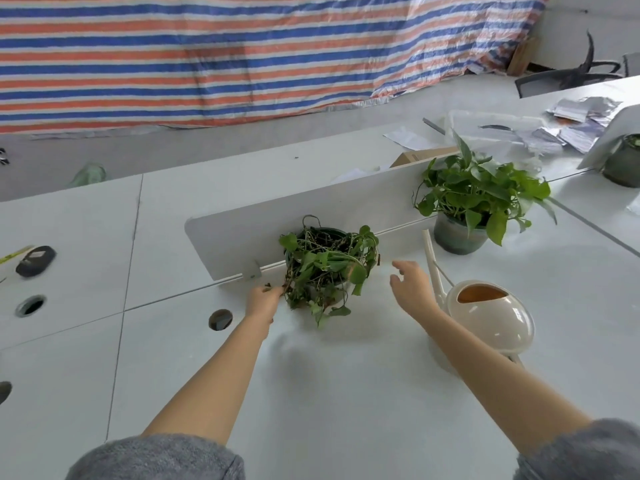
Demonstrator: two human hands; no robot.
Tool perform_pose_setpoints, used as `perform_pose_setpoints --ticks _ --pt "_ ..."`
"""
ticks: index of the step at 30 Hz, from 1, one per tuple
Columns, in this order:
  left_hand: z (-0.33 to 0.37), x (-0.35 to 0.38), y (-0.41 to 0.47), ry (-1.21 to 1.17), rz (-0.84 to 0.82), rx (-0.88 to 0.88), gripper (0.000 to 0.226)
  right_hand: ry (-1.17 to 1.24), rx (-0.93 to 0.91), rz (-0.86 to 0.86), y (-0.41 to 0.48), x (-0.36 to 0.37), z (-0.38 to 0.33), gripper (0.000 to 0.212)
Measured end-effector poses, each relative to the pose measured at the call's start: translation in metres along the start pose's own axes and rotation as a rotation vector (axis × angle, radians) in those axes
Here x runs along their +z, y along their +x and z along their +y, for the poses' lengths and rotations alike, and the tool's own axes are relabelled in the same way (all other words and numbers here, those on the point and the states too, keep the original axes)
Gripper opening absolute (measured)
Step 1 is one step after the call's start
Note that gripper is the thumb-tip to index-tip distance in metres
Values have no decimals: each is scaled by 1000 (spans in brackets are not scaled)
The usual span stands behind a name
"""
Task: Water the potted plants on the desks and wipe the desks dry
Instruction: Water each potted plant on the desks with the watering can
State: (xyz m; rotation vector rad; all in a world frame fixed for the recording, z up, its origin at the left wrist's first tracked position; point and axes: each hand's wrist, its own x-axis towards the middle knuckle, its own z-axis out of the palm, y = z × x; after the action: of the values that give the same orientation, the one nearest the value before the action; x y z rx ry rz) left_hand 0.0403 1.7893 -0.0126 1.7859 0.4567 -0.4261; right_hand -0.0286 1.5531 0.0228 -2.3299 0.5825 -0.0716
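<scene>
A straggly potted plant (pixel 325 268) with trailing stems stands against the low white divider (pixel 263 216) on the white desk (pixel 346 393). My left hand (pixel 263 301) touches its hanging stems at the left side, fingers closed on them. To the plant's right, my right hand (pixel 410 287) hovers with fingers apart and holds nothing. A cream watering can (pixel 485 315) stands on the desk just right of my right forearm, its long spout pointing up and back. A fuller leafy plant (pixel 474 199) in a grey-green pot sits further back right.
A third pot (pixel 623 164) stands at the far right edge behind another divider. Papers and a clear tray (pixel 519 129) lie beyond the divider. Round cable holes (pixel 220 319) and a black object (pixel 35 260) are on the desk to the left. A striped tarp hangs behind.
</scene>
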Motion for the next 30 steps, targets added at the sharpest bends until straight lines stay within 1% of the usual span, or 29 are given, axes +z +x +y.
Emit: perform_pose_setpoints --ticks 3,5,8,11,13,16,18,20,22,24,27,29,30 --pt "-15 -6 -18 -20 -20 -56 22 -74 -110 181 -28 -27 23 37" --pt "-22 -7 -33 -29 -25 -82 21 -100 -101 272 -47 -44 41 35" --pt "-29 -8 -47 -17 -9 -89 17 -104 22 360 -66 -59 68 33" --pt "-35 -8 -65 10 4 -74 17 -53 211 387 -82 -65 99 47" --pt "-38 -9 -75 8 5 -69 18 77 328 357 -89 -67 115 54" --pt "-41 -13 -89 9 10 -56 18 392 385 293 -98 -68 124 57" --pt "-43 -15 -96 9 11 -48 18 541 462 234 -102 -69 127 62" --pt "-46 -15 -101 4 11 -48 17 613 501 167 -102 -68 134 55" --pt "-48 -16 -107 0 8 -45 16 658 492 120 -102 -68 138 48" --pt "-51 -17 -112 -6 7 -49 16 653 473 84 -103 -70 138 44" --pt "-56 -20 -118 -9 9 -59 14 668 466 -26 -106 -72 136 40" --pt "-59 -22 -120 -3 12 -68 16 702 467 -44 -105 -70 136 39" --pt "-60 -22 -122 2 12 -72 17 729 469 -26 -106 -69 135 39"
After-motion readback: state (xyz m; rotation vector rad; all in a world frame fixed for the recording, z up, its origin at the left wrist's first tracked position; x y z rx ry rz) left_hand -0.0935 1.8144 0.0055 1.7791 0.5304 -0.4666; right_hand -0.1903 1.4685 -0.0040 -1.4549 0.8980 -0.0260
